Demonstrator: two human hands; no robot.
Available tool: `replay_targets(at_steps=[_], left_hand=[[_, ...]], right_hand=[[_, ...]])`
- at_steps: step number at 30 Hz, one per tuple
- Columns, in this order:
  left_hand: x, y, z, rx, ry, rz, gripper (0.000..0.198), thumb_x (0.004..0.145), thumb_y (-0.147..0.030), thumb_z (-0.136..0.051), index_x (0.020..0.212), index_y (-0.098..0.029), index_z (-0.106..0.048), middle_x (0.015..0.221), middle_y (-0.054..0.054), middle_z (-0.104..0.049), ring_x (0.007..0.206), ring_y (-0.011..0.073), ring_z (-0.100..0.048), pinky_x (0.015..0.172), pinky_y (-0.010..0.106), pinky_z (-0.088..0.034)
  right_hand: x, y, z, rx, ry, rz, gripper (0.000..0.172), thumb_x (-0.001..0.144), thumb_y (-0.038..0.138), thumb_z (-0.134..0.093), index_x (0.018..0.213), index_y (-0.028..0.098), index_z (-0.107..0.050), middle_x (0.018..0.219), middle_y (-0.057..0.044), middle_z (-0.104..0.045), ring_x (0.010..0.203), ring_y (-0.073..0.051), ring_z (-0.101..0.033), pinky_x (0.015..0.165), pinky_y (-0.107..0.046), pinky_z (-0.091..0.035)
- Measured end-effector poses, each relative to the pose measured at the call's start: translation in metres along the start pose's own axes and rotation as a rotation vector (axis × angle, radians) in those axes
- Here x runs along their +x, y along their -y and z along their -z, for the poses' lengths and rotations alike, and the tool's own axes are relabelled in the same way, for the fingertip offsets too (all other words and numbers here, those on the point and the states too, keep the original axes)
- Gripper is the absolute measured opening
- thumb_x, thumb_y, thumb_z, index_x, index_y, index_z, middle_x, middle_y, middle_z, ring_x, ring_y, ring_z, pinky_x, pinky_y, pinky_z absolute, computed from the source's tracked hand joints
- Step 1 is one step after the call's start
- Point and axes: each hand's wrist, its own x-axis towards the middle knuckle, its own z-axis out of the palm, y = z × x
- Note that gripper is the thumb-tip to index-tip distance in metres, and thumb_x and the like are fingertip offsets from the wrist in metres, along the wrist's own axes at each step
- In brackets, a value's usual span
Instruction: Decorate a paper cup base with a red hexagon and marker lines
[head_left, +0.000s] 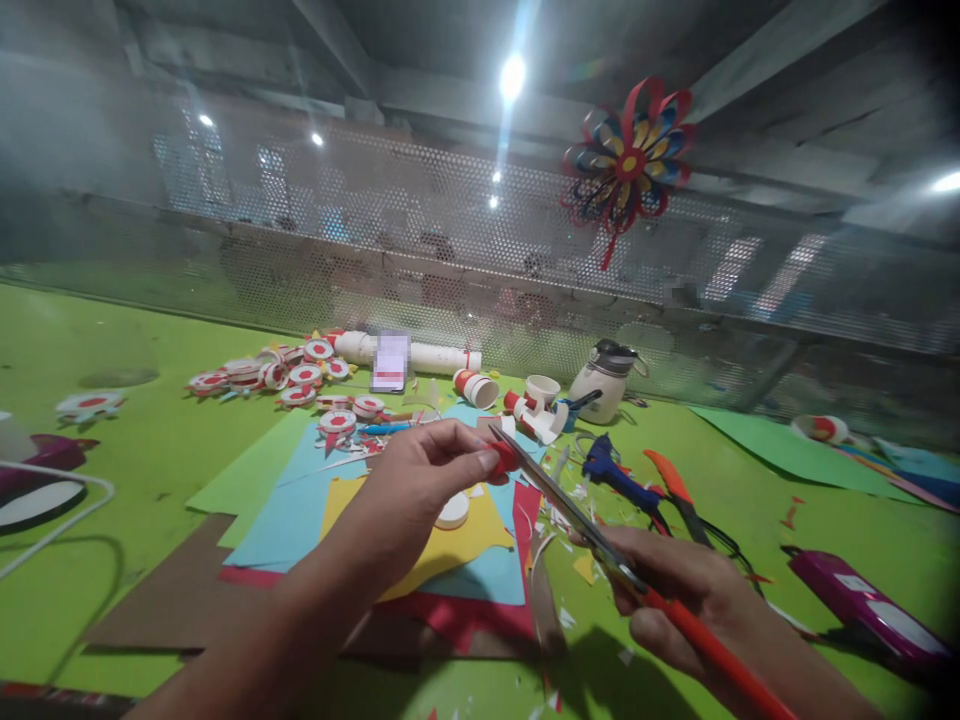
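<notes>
Pinched between the thumb and fingers of my left hand (427, 462) is a small red paper piece (501, 460). My right hand (682, 585) grips scissors (577, 520) with orange-red handles, their blades pointing up and left so the tips meet the red piece. Whether the blades are parted cannot be made out. Beneath my hands lie yellow paper (420, 555), light blue paper (274, 505) and a red sheet (450, 615), stacked on brown cardboard (165, 590). A white round disc (452, 511) rests on the yellow sheet, partly behind my left hand.
Red-and-white paper discs (304, 376) are heaped at the back left, near a long white tube (442, 357) and a phone (389, 362). To the right are a blue glue gun (619, 478), orange-handled pliers (675, 485), a jug (602, 383) and a purple device (862, 600). Scraps litter the green table (52, 340).
</notes>
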Motion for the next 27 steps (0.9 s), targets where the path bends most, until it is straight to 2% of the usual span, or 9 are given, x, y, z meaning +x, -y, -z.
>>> replay_targets(at_steps=[7, 13, 22, 27], left_hand=[[-0.001, -0.001, 0.0, -0.024, 0.01, 0.004, 0.012, 0.076, -0.022, -0.072, 0.069, -0.016, -0.063, 0.085, 0.001, -0.067, 0.082, 0.0146, -0.061, 0.081, 0.029, -0.043], [-0.001, -0.001, 0.001, -0.072, 0.03, -0.001, 0.01, 0.075, -0.019, -0.072, 0.07, -0.016, -0.065, 0.081, 0.0, -0.069, 0.079, 0.0126, -0.062, 0.079, 0.027, -0.045], [-0.002, -0.002, 0.001, -0.079, 0.044, 0.01, 0.01, 0.075, -0.019, -0.072, 0.07, -0.015, -0.065, 0.076, 0.001, -0.07, 0.073, 0.0119, -0.061, 0.076, 0.027, -0.044], [-0.004, -0.004, 0.002, -0.059, 0.039, 0.021, 0.011, 0.074, -0.021, -0.072, 0.069, -0.015, -0.064, 0.074, 0.001, -0.069, 0.073, 0.0133, -0.06, 0.076, 0.028, -0.042]], right_hand=[[-0.004, 0.004, 0.001, -0.005, 0.029, -0.086, 0.053, 0.082, 0.058, -0.055, 0.116, 0.019, -0.066, 0.069, -0.004, -0.061, 0.059, -0.016, -0.055, 0.054, -0.027, -0.047], [-0.001, 0.008, 0.0, 0.024, 0.035, -0.037, 0.046, 0.084, 0.057, -0.053, 0.103, 0.018, -0.068, 0.068, -0.003, -0.058, 0.058, -0.015, -0.051, 0.053, -0.025, -0.043], [-0.001, 0.013, 0.001, 0.031, 0.07, 0.006, 0.055, 0.086, 0.066, -0.043, 0.097, 0.017, -0.066, 0.067, -0.003, -0.055, 0.057, -0.014, -0.048, 0.051, -0.023, -0.041], [-0.003, 0.013, 0.001, 0.06, 0.098, 0.007, 0.049, 0.088, 0.061, -0.044, 0.09, 0.016, -0.065, 0.07, -0.004, -0.056, 0.06, -0.013, -0.048, 0.052, -0.023, -0.041]])
